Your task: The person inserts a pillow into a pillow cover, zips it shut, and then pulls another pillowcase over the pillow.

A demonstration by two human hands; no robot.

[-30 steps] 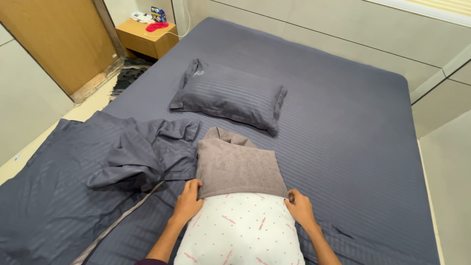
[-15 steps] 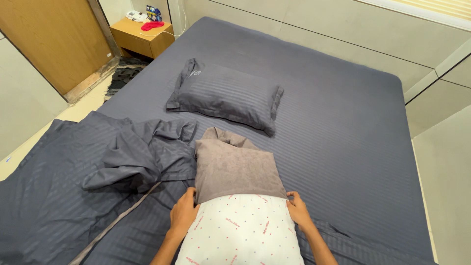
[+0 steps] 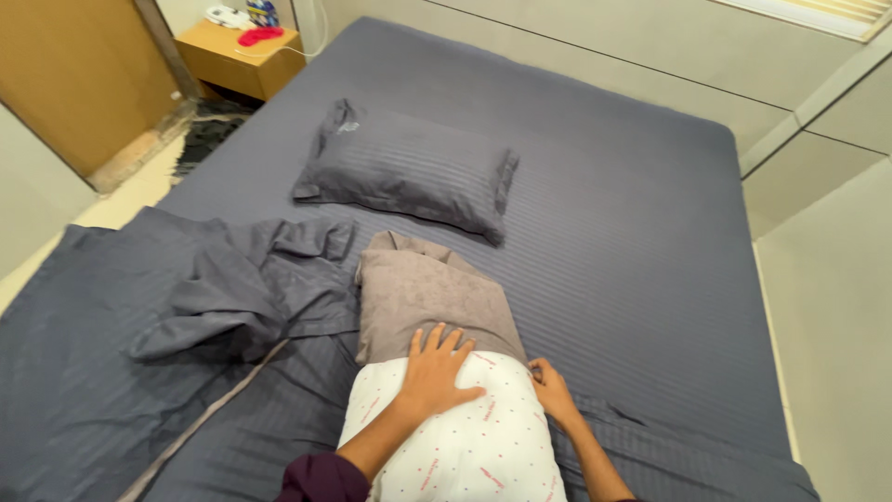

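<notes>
A white pillow (image 3: 465, 446) with small red dots lies on the bed in front of me, its far end inside a grey-brown velvety cover (image 3: 418, 297). My left hand (image 3: 437, 372) rests flat and spread on top of the pillow, right at the cover's edge. At the pillow's right side, my right hand (image 3: 550, 390) pinches the cover's open edge.
A dark grey striped sheet covers the bed (image 3: 632, 232). A cased grey pillow (image 3: 409, 172) lies farther up. A crumpled grey pillowcase (image 3: 251, 288) sits to the left. A wooden nightstand (image 3: 232, 56) with small items stands at the far left corner.
My left hand let go of the cover's left edge and moved onto the top of the pillow, fingers spread. The view shifted slightly forward.
</notes>
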